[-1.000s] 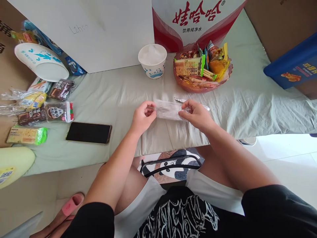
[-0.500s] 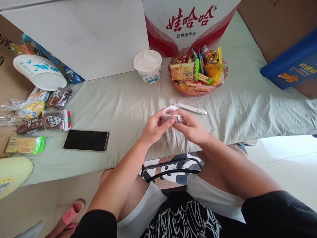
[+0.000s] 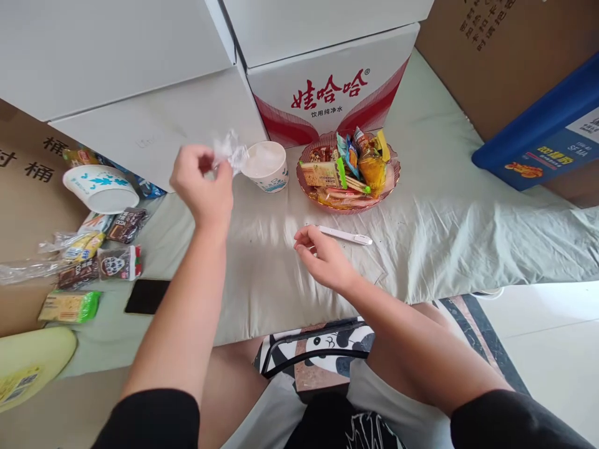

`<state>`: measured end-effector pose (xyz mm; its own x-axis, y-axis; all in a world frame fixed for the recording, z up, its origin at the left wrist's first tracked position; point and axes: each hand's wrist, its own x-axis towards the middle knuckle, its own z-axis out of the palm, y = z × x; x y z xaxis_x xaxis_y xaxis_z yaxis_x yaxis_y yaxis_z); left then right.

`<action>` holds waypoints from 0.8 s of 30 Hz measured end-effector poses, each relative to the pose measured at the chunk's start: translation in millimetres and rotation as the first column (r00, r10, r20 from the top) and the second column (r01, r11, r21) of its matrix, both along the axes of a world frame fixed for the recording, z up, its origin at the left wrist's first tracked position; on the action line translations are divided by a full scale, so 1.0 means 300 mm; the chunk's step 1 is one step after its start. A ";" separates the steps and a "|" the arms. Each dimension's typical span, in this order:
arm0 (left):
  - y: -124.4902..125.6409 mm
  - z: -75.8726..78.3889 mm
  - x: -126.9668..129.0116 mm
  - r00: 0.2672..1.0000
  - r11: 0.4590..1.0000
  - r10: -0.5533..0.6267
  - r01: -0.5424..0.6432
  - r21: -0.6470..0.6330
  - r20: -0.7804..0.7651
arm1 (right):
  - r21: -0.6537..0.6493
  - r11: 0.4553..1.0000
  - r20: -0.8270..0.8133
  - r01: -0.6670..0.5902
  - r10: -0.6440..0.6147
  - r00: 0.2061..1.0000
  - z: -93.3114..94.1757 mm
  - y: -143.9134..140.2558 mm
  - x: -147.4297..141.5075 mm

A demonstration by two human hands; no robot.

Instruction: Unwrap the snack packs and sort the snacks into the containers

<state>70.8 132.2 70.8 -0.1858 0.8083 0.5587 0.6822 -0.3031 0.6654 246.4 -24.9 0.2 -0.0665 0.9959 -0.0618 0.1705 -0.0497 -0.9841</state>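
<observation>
Two hands logged: my left hand [image 3: 202, 187] raised, grip pinching a crumpled clear wrapper [image 3: 229, 149] just beside the paper cup [image 3: 265, 166]. My right hand [image 3: 322, 259] rests loosely spread, holding nothing, a white knife [image 3: 345, 235] just beyond its fingertips. Best, I judge, to keep the pinch firm until the wrapper hangs over the cup's mouth.

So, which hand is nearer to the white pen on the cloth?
The right. The right hand rests on the cloth just beside the near end of the white pen. The left hand is raised far to the left, pinching a crumpled clear wrapper.
</observation>
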 end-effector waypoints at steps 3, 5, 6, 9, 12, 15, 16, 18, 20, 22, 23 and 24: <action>0.152 0.048 0.086 0.924 0.969 -0.214 0.159 -0.190 -0.318 | 0.033 0.999 0.019 0.010 -0.010 1.000 0.018 0.020 0.016; 0.218 0.036 0.123 0.785 0.854 -0.428 0.189 -0.486 -0.448 | 0.071 0.995 0.031 0.066 -0.069 0.997 0.030 0.038 0.044; 0.241 0.022 0.133 0.733 0.792 -0.497 0.166 -0.587 -0.464 | 0.097 0.989 0.037 0.113 -0.117 0.992 0.035 0.045 0.063; 0.281 -0.027 0.143 0.705 0.698 -0.546 0.083 -0.712 -0.453 | 0.224 0.936 0.106 0.272 -0.301 0.948 0.047 0.051 0.128; 0.294 -0.064 0.144 0.670 0.680 -0.570 0.061 -0.730 -0.475 | 0.417 0.833 0.269 0.364 -0.496 0.826 0.046 0.030 0.187; 0.290 -0.077 0.154 0.533 0.710 -0.615 0.053 -0.702 -0.581 | 0.514 0.792 0.451 0.329 -0.576 0.682 0.031 0.009 0.219; 0.285 -0.076 0.159 0.478 0.723 -0.620 0.040 -0.690 -0.622 | 0.510 0.808 0.515 0.295 -0.562 0.647 0.024 0.008 0.222; 0.269 -0.068 0.165 0.382 0.739 -0.622 0.000 -0.673 -0.683 | 0.479 0.847 0.629 0.230 -0.514 0.583 0.010 0.018 0.220; 0.248 -0.060 0.165 0.338 0.746 -0.619 -0.030 -0.666 -0.709 | 0.450 0.871 0.705 0.198 -0.482 0.520 0.001 0.042 0.213; 0.223 -0.055 0.163 0.333 0.755 -0.613 -0.021 -0.655 -0.717 | 0.424 0.885 0.748 0.194 -0.462 0.476 -0.001 0.071 0.211; 0.211 -0.056 0.163 0.324 0.761 -0.615 0.003 -0.649 -0.719 | 0.407 0.893 0.764 0.193 -0.448 0.464 0.001 0.084 0.215; 0.199 -0.057 0.165 0.309 0.765 -0.619 0.034 -0.643 -0.722 | 0.389 0.901 0.776 0.193 -0.434 0.457 0.003 0.094 0.224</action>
<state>120.2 191.9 53.7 0.5012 0.8310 -0.2413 0.8329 -0.5389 -0.1261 313.7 3.3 1.0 0.2154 0.9275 0.3054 0.9227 -0.0910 -0.3746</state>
